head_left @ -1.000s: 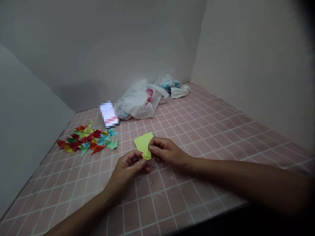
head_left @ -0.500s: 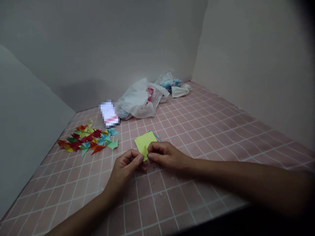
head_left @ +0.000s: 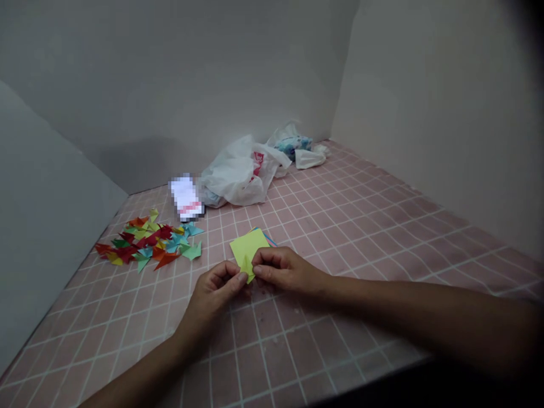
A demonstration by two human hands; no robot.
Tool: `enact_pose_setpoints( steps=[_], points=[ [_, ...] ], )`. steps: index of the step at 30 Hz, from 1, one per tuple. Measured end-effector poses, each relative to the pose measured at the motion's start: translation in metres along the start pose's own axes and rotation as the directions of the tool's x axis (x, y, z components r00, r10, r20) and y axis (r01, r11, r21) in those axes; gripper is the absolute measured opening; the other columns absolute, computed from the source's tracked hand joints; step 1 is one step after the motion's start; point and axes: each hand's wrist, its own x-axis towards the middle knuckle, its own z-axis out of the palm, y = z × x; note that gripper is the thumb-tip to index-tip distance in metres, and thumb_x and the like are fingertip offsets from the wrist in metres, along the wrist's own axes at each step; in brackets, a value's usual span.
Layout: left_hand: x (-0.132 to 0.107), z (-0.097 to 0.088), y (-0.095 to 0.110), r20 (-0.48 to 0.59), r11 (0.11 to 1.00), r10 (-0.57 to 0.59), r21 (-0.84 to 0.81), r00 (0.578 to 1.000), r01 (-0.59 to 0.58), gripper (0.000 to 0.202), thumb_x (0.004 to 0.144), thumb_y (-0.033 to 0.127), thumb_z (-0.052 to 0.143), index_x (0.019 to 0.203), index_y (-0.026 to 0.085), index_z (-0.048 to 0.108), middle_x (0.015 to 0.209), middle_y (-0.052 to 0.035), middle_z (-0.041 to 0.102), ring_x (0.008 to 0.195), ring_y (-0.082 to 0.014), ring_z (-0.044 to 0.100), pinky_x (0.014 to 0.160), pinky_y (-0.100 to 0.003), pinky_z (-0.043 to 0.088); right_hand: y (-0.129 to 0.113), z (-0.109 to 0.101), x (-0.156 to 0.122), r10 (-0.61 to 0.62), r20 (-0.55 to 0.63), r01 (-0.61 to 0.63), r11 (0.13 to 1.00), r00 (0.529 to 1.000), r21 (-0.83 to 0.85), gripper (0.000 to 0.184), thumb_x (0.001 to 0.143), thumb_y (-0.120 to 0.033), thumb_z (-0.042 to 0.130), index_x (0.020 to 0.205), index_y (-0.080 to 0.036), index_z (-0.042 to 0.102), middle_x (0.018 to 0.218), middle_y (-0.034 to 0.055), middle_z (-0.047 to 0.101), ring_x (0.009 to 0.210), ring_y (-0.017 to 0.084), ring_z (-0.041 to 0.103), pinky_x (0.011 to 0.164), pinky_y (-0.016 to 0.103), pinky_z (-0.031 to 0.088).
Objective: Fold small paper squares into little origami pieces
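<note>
Between my two hands is a small folded piece of yellow paper [head_left: 247,269], pinched from both sides. My left hand [head_left: 221,285] grips its left edge between thumb and fingers. On the other side, my right hand [head_left: 284,268] holds it with thumb and bent forefinger. Just behind the folded piece lies a stack of square paper sheets [head_left: 250,242], yellow on top, with blue and pink edges peeking out at the right. Part of the stack is covered by my right hand. Several folded paper cranes [head_left: 148,238] in red, orange, yellow, green and blue lie heaped to the left.
A phone with a lit, blurred screen [head_left: 186,197] rests behind the cranes. Crumpled white plastic bags [head_left: 238,170] and a blue-patterned packet [head_left: 295,146] sit against the back wall. Pink checked cloth [head_left: 361,226] covers the table, with walls at left, back and right.
The folded yellow paper has tilted slightly and sits a little lower between my fingers. Both hands keep their pinch. The whole view has shifted very slightly.
</note>
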Motion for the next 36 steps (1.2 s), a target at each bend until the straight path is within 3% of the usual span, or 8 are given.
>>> enact_pose_setpoints(
  steps=[5, 10, 15, 20, 25, 32, 36],
  points=[
    [-0.0017, -0.0008, -0.0007, 0.01, 0.999, -0.014, -0.029, 1.0, 0.014, 0.022, 0.08, 0.037, 0.074, 0.078, 0.017, 0.065, 0.071, 0.0016, 0.063, 0.065, -0.0111, 0.055, 0.063, -0.022, 0.042, -0.0006, 0.0013, -0.0007, -0.065, 0.009, 0.065, 0.986, 0.998, -0.15, 0.014, 0.085, -0.022, 0.055, 0.073, -0.016, 0.055, 0.064, -0.004, 0.048, 0.06, 0.009, 0.04, 0.056, 0.024, 0.031],
    [-0.0019, -0.0011, -0.0039, -0.026, 0.999, 0.021, -0.038, 0.999, -0.022, 0.025, 0.082, 0.037, 0.073, 0.072, 0.017, 0.062, 0.065, 0.0018, 0.063, 0.064, -0.0109, 0.055, 0.064, -0.022, 0.042, 0.0018, 0.0023, -0.0014, -0.044, 0.04, 0.044, 0.999, 0.998, -0.006, 0.016, 0.088, -0.027, 0.057, 0.077, -0.015, 0.056, 0.064, -0.0046, 0.048, 0.058, 0.009, 0.04, 0.056, 0.024, 0.031],
    [0.0004, -0.0007, -0.0044, -0.033, 0.997, 0.034, -0.074, 0.999, -0.036, 0.019, 0.079, 0.034, 0.076, 0.078, 0.017, 0.067, 0.067, 0.002, 0.066, 0.063, -0.0102, 0.057, 0.063, -0.02, 0.044, 0.0031, 0.0018, -0.0016, -0.066, -0.027, 0.065, 0.996, 0.997, -0.055, 0.015, 0.086, -0.026, 0.061, 0.077, -0.015, 0.058, 0.065, -0.0034, 0.051, 0.059, 0.009, 0.042, 0.056, 0.024, 0.032],
    [-0.0012, 0.0011, 0.0002, -0.037, 0.994, 0.096, -0.057, 0.995, -0.098, 0.015, 0.079, 0.03, 0.076, 0.078, 0.017, 0.068, 0.068, 0.0017, 0.067, 0.065, -0.0104, 0.061, 0.065, -0.02, 0.048, 0.003, 0.0014, -0.0019, 0.036, 0.013, -0.038, 0.987, 0.999, 0.158, 0.035, 0.09, -0.048, 0.059, 0.078, -0.016, 0.055, 0.066, -0.0024, 0.053, 0.057, 0.009, 0.045, 0.055, 0.024, 0.034],
    [-0.0031, 0.0035, 0.0032, -0.05, 0.986, 0.117, -0.117, 0.992, -0.122, 0.019, 0.074, 0.025, 0.08, 0.085, 0.02, 0.065, 0.073, 0.0035, 0.067, 0.063, -0.0108, 0.064, 0.061, -0.021, 0.052, 0.0038, 0.001, -0.0003, 0.093, 0.082, -0.111, 0.961, 0.992, 0.253, 0.041, 0.082, -0.054, 0.069, 0.077, -0.016, 0.055, 0.065, -0.0025, 0.056, 0.055, 0.008, 0.047, 0.055, 0.023, 0.034],
    [-0.0021, 0.0038, 0.0016, -0.041, 0.977, 0.189, -0.089, 0.981, -0.192, 0.015, 0.078, 0.02, 0.076, 0.085, 0.02, 0.063, 0.073, 0.0039, 0.066, 0.063, -0.0097, 0.064, 0.061, -0.02, 0.053, 0.0051, 0.002, 0.0003, 0.063, 0.109, -0.094, 0.947, 0.992, 0.306, 0.032, 0.086, -0.044, 0.067, 0.079, -0.016, 0.056, 0.067, -0.0013, 0.058, 0.055, 0.008, 0.049, 0.056, 0.023, 0.037],
    [-0.0039, 0.004, 0.0016, -0.045, 0.962, 0.27, -0.019, 0.962, -0.271, 0.013, 0.079, 0.017, 0.073, 0.083, 0.02, 0.062, 0.072, 0.0037, 0.066, 0.064, -0.0105, 0.064, 0.062, -0.021, 0.053, 0.0015, 0.0045, -0.0023, -0.024, 0.037, 0.017, 0.984, 0.999, 0.176, 0.019, 0.091, -0.033, 0.059, 0.083, -0.016, 0.056, 0.07, -0.0013, 0.058, 0.058, 0.008, 0.047, 0.056, 0.023, 0.037]
  ],
)
